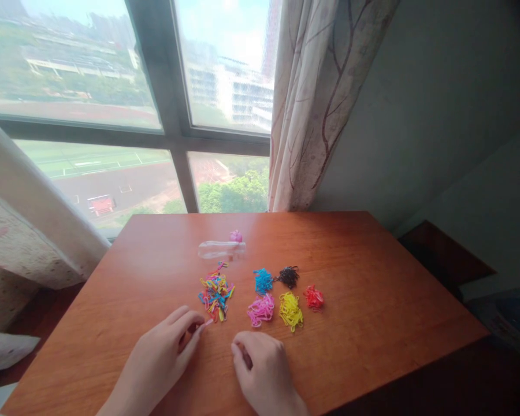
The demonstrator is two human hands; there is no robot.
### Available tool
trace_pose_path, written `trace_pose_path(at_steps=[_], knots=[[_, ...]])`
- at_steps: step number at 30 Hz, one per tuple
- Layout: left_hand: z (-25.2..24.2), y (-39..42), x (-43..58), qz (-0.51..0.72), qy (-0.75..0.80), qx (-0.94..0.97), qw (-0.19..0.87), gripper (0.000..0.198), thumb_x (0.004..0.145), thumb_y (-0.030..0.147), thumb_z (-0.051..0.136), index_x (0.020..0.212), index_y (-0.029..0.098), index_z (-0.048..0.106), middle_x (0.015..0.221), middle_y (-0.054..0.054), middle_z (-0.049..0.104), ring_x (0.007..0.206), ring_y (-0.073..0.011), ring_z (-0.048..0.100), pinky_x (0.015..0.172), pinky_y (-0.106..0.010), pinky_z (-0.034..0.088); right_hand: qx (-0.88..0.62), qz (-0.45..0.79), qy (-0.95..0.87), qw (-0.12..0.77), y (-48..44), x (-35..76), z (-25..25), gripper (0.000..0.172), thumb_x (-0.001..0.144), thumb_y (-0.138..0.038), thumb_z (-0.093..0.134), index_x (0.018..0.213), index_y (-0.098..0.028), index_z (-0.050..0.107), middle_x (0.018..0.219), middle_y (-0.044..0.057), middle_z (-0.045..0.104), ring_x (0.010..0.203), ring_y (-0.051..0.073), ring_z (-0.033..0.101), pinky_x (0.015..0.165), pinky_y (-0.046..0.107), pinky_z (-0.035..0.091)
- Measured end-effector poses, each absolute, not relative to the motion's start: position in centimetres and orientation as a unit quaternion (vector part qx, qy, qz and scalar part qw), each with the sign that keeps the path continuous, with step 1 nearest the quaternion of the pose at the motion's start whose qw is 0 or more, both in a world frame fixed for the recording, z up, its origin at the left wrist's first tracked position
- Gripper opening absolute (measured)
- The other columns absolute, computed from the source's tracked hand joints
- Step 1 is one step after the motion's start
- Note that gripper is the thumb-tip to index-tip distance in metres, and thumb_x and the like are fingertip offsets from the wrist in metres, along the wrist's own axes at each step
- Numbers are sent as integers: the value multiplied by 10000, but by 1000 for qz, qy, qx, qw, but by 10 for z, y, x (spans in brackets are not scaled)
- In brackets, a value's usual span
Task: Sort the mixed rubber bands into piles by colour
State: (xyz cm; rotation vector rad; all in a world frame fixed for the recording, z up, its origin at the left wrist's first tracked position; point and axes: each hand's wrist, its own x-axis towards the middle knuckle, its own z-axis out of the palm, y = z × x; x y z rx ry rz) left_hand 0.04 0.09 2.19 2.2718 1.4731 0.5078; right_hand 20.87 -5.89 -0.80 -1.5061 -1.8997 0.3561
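My left hand [173,342] is closed in a pinch on a pink rubber band [207,323], at the near edge of a mixed pile of coloured rubber bands [216,296]. My right hand [262,364] rests on the table with its fingers curled and thumb against them; whether anything is inside cannot be seen. Beyond it lie single-colour heaps: pink bands [261,310], yellow bands [290,311], blue bands [263,281], black bands [289,277] and red bands [314,298]. The black and blue heaps nearly touch.
A clear plastic container or bag [219,249] lies behind the mixed pile, with a purple-pink round object [236,236] against it. The wooden table [372,306] stands by a window [225,185]. Curtains [303,115] hang at both sides.
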Motion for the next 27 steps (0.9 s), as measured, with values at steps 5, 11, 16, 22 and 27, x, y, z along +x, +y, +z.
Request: trace_pose_path(at_steps=[5,11,16,22,27], knots=[[32,1,20,203,493,827,179,233,959,320,439,869,247,641,802,21,655,617,-108,619,583,-191,447,-580,142,-729,335,-59,208,-8,166,897,-181,459,745,-231,504,658,-42,612,593,116,561,580,255,261],[40,16,65,162,438,871,153,207,929,204,443,810,217,611,814,-1,644,623,-112,600,571,-200,415,-581,133,-736,321,-59,208,-11,151,836,-132,481,723,-229,505,668,-30,634,620,127,596,581,239,279],[44,30,90,138,440,870,172,163,897,148,489,822,218,616,849,-1,653,684,-117,611,606,-199,408,-578,125,-741,318,-59,207,-14,130,826,-131,502,735,-223,512,693,-17,654,643,136,620,588,231,293],[36,32,93,110,489,843,196,145,889,154,509,813,216,617,860,-6,657,716,-130,610,640,-214,411,-578,133,-738,322,-60,207,-15,127,810,-113,507,744,-221,515,706,-10,655,658,142,619,597,242,291],[37,28,91,106,488,840,212,105,863,163,533,840,217,620,886,-12,667,749,-143,615,671,-226,428,-582,124,-739,316,-60,207,-16,141,801,-102,517,722,-218,501,694,-10,645,651,137,608,598,238,294]])
